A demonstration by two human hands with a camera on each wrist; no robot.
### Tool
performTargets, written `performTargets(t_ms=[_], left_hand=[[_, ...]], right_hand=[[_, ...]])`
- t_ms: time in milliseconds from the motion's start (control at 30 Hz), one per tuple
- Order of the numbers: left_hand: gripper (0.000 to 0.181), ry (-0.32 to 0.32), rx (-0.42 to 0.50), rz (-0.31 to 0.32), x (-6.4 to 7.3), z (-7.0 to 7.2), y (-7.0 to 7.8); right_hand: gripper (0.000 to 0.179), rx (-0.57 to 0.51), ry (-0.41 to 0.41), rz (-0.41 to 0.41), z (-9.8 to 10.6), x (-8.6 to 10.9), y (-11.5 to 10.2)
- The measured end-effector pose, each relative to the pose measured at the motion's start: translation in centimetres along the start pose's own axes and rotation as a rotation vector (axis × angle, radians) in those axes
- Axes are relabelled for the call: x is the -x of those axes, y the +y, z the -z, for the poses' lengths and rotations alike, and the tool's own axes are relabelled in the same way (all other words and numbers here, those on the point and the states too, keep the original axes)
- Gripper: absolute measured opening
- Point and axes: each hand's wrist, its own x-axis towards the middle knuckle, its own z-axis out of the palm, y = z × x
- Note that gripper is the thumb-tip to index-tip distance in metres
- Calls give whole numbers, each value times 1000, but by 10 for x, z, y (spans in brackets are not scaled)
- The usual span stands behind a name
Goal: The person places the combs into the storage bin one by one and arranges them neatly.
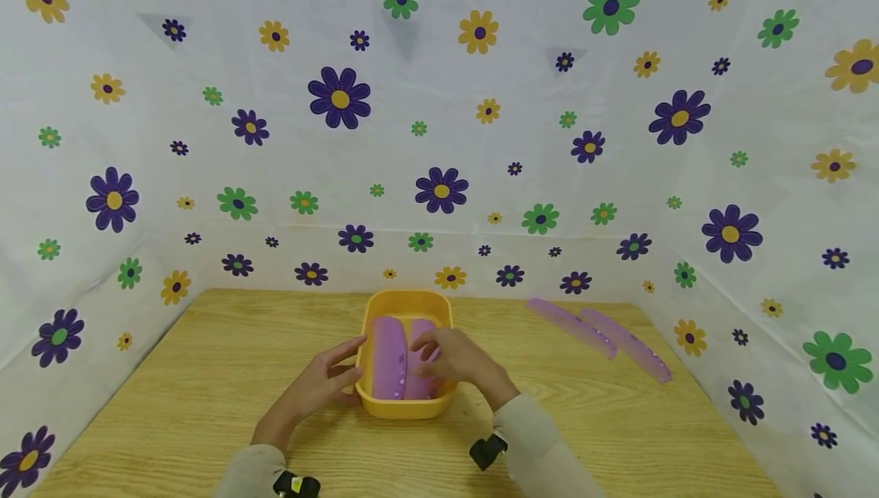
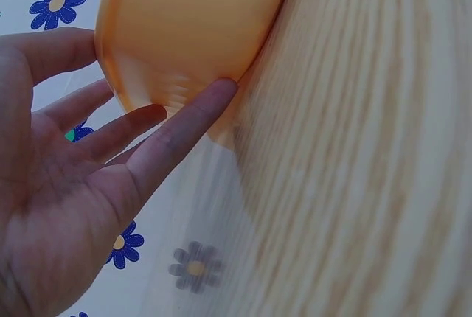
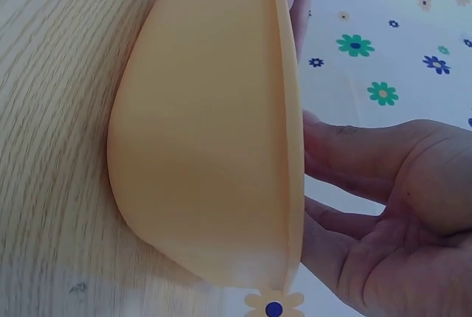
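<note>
A yellow plastic tub (image 1: 405,409) stands on the table with purple combs inside. One comb (image 1: 388,357) lies lengthwise on the left, with another comb (image 1: 420,386) beside it on the right. My left hand (image 1: 319,380) is at the tub's left side; in the left wrist view its fairly straight fingers (image 2: 188,122) touch the outer wall and rim. My right hand (image 1: 449,357) reaches over the right rim, bent fingers above the right comb. In the right wrist view, the tub wall (image 3: 206,133) hides those fingertips, so I cannot tell whether they grip the comb.
Two more purple combs, a left one (image 1: 570,324) and a right one (image 1: 628,345), lie slantwise on the wooden table (image 1: 549,399) at the right, close together. A white flower-printed sheet (image 1: 439,147) rises behind the table and along both sides.
</note>
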Motion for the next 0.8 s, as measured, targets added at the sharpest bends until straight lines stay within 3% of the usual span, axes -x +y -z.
performTargets(t_ms=[333, 567, 800], left_hand=[[66, 7, -13, -9, 1, -1, 1], [66, -2, -3, -13, 1, 0, 0], [65, -1, -9, -19, 1, 0, -1]], right_hand=[[35, 17, 7, 12, 15, 6, 1], [36, -91, -9, -18, 26, 10, 6], [34, -123, 13, -33, 37, 13, 10]])
